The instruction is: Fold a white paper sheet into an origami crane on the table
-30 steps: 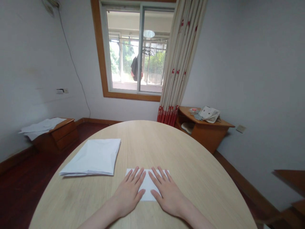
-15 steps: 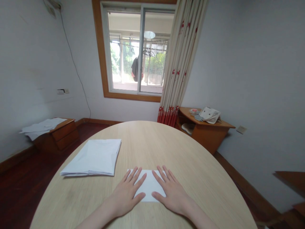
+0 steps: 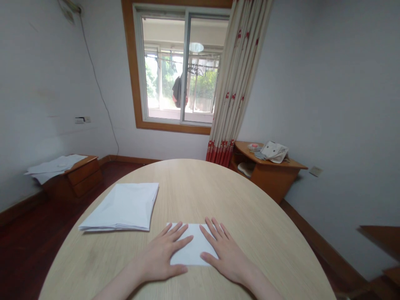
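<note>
A small white sheet of paper [image 3: 195,250] lies flat on the round wooden table [image 3: 206,187] in front of me. My left hand [image 3: 164,253] rests over its left side with the fingers spread; the thumb reaches to the near edge. Across the right side lies my right hand [image 3: 223,248], palm down and fingers apart, its thumb on the paper. Both hands cover the sheet's side edges, so I cannot tell whether it is folded. Neither hand grips anything.
To the left on the table is a stack of larger white paper [image 3: 125,206]. Beyond the table stand a low drawer cabinet [image 3: 84,175] with papers on it and a corner desk [image 3: 271,177] holding a white cloth bag [image 3: 275,151]. A curtain [image 3: 233,100] hangs by the window.
My left hand has slid a little left and toward me, turning slightly, so more of the paper shows. The right hand stays almost in place.
</note>
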The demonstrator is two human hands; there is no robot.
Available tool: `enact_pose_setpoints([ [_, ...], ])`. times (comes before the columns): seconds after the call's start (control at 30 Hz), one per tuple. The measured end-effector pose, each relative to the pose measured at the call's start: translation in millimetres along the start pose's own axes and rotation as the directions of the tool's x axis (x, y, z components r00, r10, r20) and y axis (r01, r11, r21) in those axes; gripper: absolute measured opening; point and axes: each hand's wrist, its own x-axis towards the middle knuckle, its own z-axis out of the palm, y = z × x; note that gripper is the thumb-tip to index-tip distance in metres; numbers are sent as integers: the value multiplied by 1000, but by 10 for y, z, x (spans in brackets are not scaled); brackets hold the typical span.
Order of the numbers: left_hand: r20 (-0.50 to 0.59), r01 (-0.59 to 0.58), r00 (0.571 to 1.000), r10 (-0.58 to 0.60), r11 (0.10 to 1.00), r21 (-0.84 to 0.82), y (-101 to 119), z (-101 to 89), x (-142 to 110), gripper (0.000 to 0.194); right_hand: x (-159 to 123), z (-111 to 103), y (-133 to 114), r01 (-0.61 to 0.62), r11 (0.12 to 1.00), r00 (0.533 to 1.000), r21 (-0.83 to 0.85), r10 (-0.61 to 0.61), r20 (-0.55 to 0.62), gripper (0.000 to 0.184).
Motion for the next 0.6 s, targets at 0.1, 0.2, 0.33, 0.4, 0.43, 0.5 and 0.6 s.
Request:
enact_pose_setpoints([
  [0.1,-32,0,999,-1,1000,-20,-10,-29,-7,73,-13,-16,9,41,999,999,6,-41,-7,66],
  [0.2,-47,9,999,-10,1000,-19,-21,-37,-11,70,-29,-40,18,60,998,998,16,-60,23,66],
  [0.33,-86,-17,996,14,999,-36,-43,-25,-16,66,-43,-58,43,87,995,995,51,-89,42,78],
  [0.4,-107,-28,994,23,999,-44,-41,-29,-15,61,-43,-61,62,94,994,994,62,-97,44,89],
  [0.43,-118,-35,993,30,998,-47,-33,-38,-15,57,-42,-63,70,97,993,994,66,-100,48,93],
  [0.5,-145,-56,988,48,997,-50,-4,-64,-14,47,-40,-75,82,104,992,993,77,-108,56,99],
  [0.6,-197,-98,976,88,994,-40,47,-103,-17,33,-50,-118,77,95,992,993,81,-100,58,98],
])
